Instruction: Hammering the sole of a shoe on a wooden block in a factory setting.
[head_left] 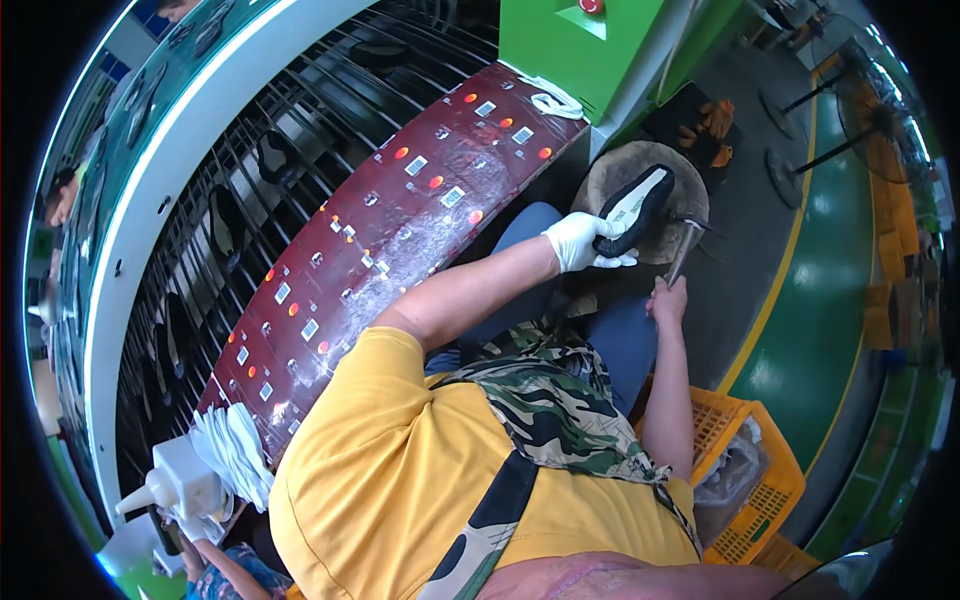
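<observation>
White-gloved left hand (585, 243) grips a black shoe (634, 213), its pale sole (646, 190) printed, over the round block (608, 172); right hand (669, 300) clasps a hammer (684, 256) at the block's right; label-stickered bench (420, 215) left of it.

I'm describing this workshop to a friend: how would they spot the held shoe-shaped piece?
Find the long dark red ledge; off its upper right end is a round block. Over that block, the white-gloved left hand holds the shoe-shaped piece. Unlike the hammer beside it in the bare right hand, it is black-edged, with a pale strip down its middle.
</observation>
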